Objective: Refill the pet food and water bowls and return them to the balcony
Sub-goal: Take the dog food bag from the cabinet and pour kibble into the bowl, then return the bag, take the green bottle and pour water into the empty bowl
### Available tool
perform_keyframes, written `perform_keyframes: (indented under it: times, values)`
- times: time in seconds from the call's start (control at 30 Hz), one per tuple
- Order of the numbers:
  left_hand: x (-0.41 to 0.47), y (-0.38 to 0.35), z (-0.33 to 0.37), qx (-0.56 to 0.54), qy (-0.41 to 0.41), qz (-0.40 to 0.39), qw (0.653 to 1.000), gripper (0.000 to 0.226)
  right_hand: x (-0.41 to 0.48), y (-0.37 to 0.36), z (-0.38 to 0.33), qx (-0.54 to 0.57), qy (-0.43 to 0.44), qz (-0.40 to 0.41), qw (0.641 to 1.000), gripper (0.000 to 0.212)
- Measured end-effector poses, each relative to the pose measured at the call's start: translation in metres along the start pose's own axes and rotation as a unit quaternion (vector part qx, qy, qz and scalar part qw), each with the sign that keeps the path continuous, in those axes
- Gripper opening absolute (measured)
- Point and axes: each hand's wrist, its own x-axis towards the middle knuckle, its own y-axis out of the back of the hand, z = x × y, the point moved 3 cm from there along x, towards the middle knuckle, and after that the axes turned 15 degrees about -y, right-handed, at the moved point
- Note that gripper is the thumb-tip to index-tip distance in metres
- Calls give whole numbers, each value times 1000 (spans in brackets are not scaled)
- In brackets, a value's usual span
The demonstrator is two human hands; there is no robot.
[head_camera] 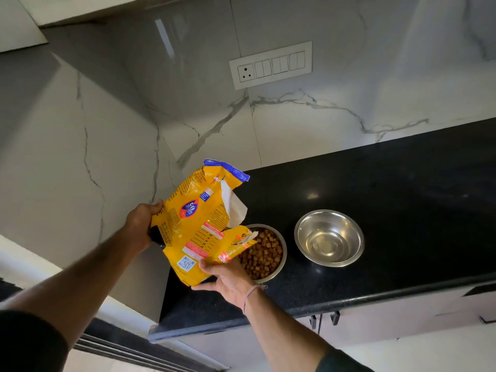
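While tipping the bag (198, 224) over the food bowl (284, 251) at 6 o'clock on the tabletop (375, 183), left hand (142, 224) gripping its base, right hand (228, 280) holding its lower corner: level off before kibble (263, 256) overtops. Water bowl (359, 237) just beside, at 3 o'clock.

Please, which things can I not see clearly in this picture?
Head view only:
The food bowl: left part hidden by the yellow bag.
The left hand: fingers behind the bag.
The bag's small print: too small to read.
The counter: cut off by the right edge.
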Motion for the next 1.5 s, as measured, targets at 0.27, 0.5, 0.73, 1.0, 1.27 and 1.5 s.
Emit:
perform_keyframes:
  times: [0.27, 0.5, 0.73, 1.0, 1.27, 1.5]
  values:
    - [-9, 3, -2, -65, 2, -15, 998, 35, -17, 3, -23, -82, 22, 81, 993, 62]
    - [-26, -3, -3, -226, 6, -20, 974, 47, -41, -4, -68, -197, 39, 138, 970, 52]
    - [-42, -18, 16, -350, -20, 21, 936, 34, -68, -27, -125, -338, 161, 187, 908, 64]
    - [-59, -55, 89, -462, -54, -29, 885, 32, -119, -66, -210, -410, 271, 188, 850, 52]
    - [-101, -80, 205, -513, -162, -153, 829, 59, -194, -141, -311, -362, 392, 177, 827, 70]
    - [-140, -77, 305, -474, -304, -193, 804, 50, -235, -197, -386, -293, 422, 152, 844, 41]
